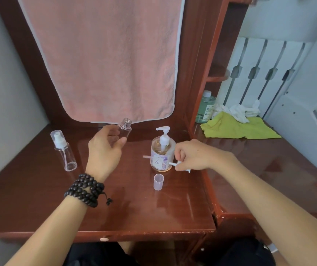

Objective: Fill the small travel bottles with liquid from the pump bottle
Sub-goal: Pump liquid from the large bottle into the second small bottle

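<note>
Travel bottle [125, 128] held in left hand [103, 148].

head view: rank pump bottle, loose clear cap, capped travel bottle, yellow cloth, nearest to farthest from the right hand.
From the right hand:
1. pump bottle, just left of it, beside the fingers.
2. loose clear cap, on the desk below and left.
3. yellow cloth, back right on the side shelf.
4. capped travel bottle, far left of the desk.

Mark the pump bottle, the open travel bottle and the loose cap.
pump bottle [162, 157], head view, on its labelled body.
open travel bottle [125, 128], head view, on its clear wall.
loose cap [158, 182], head view, on its side wall.
</note>
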Tool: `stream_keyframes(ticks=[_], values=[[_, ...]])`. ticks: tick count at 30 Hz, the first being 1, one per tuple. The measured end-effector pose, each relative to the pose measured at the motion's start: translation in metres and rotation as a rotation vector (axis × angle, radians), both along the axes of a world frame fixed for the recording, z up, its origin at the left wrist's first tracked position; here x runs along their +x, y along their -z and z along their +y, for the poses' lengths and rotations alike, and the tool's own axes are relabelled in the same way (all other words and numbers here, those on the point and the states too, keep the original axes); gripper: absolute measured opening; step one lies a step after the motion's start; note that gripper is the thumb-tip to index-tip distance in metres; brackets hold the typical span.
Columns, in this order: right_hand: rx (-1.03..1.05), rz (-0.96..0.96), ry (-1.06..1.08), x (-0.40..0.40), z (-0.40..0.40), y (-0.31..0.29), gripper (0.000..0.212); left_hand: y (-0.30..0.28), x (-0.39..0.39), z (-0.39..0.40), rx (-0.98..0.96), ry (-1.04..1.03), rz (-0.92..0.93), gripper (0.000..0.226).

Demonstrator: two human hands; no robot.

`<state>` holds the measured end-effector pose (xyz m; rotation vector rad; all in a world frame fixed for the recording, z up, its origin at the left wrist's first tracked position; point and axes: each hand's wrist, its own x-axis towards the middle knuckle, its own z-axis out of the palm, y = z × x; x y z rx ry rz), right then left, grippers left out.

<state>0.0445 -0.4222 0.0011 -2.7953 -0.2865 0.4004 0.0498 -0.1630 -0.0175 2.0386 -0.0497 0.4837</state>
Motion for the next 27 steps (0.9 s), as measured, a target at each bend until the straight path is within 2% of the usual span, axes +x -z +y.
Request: stream_keyframes(ticks=[6, 17, 21, 24, 27], values=[[-0.209, 0.050, -0.033, 0.001, 0.014, 0.036, 0.026, 0.008, -0.002, -0.003, -0.012, 0.078, 0.034, 0.033], [-0.196, 0.056, -0.116, 0.004, 0.015, 0.050, 0.031, 0.024, -0.002, -0.015, -0.002, 0.191, 0.108, 0.030], [-0.062, -0.136, -0.019, 0.015, -0.006, 0.015, 0.016, 0.029, 0.007, -0.014, 0.081, 0.189, 0.117, 0.030], [-0.035, -0.309, 0.112, 0.035, -0.019, -0.006, 0.018, 0.026, 0.014, -0.021, 0.170, 0.162, 0.122, 0.033], [0.069, -0.383, 0.195, 0.057, -0.013, -0.016, 0.021, 0.020, 0.023, -0.032, 0.209, 0.173, 0.086, 0.036]])
